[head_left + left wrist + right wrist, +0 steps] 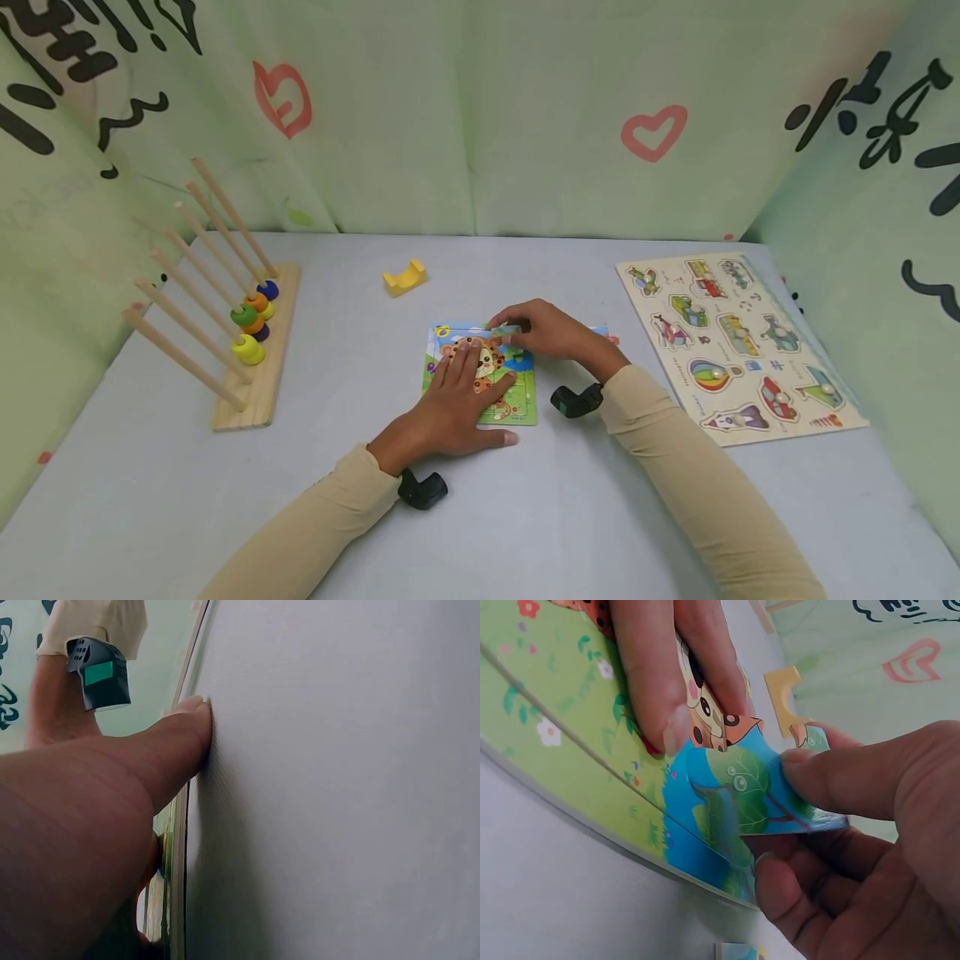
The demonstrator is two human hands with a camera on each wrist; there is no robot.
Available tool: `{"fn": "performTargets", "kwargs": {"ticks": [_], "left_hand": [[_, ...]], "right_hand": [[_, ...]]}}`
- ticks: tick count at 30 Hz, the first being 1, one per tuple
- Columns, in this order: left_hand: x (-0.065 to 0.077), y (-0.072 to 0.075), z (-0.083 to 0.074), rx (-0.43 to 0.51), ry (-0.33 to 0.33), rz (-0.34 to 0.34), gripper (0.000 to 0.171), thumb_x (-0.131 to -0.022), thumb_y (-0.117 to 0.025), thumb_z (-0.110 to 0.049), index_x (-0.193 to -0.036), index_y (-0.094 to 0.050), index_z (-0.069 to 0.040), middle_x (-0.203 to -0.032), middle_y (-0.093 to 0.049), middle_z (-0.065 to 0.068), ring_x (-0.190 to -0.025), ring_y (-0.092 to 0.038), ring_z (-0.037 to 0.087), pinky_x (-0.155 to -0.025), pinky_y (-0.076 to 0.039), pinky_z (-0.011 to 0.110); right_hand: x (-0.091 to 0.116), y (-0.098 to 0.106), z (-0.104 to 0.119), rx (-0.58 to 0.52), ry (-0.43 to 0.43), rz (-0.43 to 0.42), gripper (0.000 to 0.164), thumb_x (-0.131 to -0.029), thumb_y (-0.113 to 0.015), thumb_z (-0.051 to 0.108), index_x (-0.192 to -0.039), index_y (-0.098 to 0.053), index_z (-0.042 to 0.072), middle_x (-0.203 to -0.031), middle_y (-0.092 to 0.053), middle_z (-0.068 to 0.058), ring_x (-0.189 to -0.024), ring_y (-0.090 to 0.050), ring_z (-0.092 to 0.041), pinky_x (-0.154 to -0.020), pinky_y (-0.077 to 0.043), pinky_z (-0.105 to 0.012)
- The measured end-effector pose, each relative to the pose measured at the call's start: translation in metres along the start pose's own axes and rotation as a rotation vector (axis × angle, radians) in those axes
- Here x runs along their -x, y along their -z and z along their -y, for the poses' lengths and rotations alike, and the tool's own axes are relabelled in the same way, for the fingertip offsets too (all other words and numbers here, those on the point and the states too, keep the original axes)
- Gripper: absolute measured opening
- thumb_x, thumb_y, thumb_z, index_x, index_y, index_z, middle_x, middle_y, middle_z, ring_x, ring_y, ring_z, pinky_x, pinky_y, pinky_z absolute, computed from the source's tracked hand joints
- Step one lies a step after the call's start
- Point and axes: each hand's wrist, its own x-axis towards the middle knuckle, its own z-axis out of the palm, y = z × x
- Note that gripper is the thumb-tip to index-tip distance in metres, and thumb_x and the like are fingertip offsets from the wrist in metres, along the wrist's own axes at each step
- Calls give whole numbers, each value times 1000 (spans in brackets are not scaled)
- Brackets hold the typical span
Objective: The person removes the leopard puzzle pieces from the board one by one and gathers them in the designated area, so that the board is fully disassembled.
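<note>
A jigsaw puzzle [527, 402] with a cartoon leopard on a green and blue ground lies flat in the middle of the table. Spread across its left and lower part, my left hand [450, 412] presses down with straight fingers; its thumb rests near the front edge, as the left wrist view also shows. At the puzzle's upper right corner my right hand [551, 333] pinches a puzzle piece [754, 776] printed with a green leaf and blue. In the right wrist view that piece is tilted, partly raised above the board. The hands cover much of the picture.
To the left stands a wooden peg rack [273, 367] with coloured beads on several dowels. A yellow curved block [406, 277] lies behind the puzzle. A wooden picture board [720, 333] lies at right. Colourful pieces [609, 333] show partly behind my right hand.
</note>
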Motion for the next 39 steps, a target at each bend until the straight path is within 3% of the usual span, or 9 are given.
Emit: {"fn": "performTargets", "kwargs": {"ticks": [6, 12, 17, 24, 32, 39], "left_hand": [[0, 0, 0, 7, 0, -3, 80, -89, -53, -66, -155, -27, -28, -159, 11, 21, -145, 14, 36, -114, 5, 52], [-1, -1, 1, 17, 11, 10, 81, -89, -52, -67, -156, -25, -30, -159, 13, 19, -145, 16, 35, -114, 6, 51], [0, -1, 1, 22, 16, 11, 82, -89, -53, -67, -156, -24, -30, -159, 14, 19, -145, 17, 34, -114, 7, 50], [1, 0, 1, 37, 9, 3, 81, -89, -54, -65, -156, -24, -30, -159, 14, 20, -145, 17, 34, -114, 6, 50], [1, -1, 4, 41, 0, 0, 81, -90, -54, -64, -156, -24, -29, -159, 15, 20, -144, 18, 35, -113, 7, 51], [-1, -4, 3, 40, 0, 1, 81, -89, -54, -64, -156, -24, -29, -159, 15, 19, -144, 18, 33, -114, 7, 50]], "right_hand": [[6, 2, -6, -32, 19, -44, 30, -93, -60, 1, -122, -68, 4, -116, -66, -10, -88, -53, -19, -76, -43, -32], [16, 11, -12, -41, -86, -102, 26, -93, -62, 4, -118, -67, 5, -109, -64, -12, -72, -54, -21, -59, -46, -31], [29, 21, -22, -9, -94, -132, 24, -92, -62, 2, -114, -69, 3, -113, -66, -14, -85, -58, -22, -72, -48, -32], [47, 39, -37, 12, -108, -149, 24, -92, -62, 0, -115, -70, 2, -111, -67, -14, -79, -59, -22, -64, -48, -32], [63, 56, -49, 36, -134, -163, 23, -93, -61, 2, -114, -71, 4, -111, -68, -14, -85, -59, -23, -70, -47, -34], [82, 66, -58, 92, -189, -182, 22, -93, -62, 3, -112, -72, 4, -114, -67, -16, -102, -61, -27, -82, -47, -41]]}}
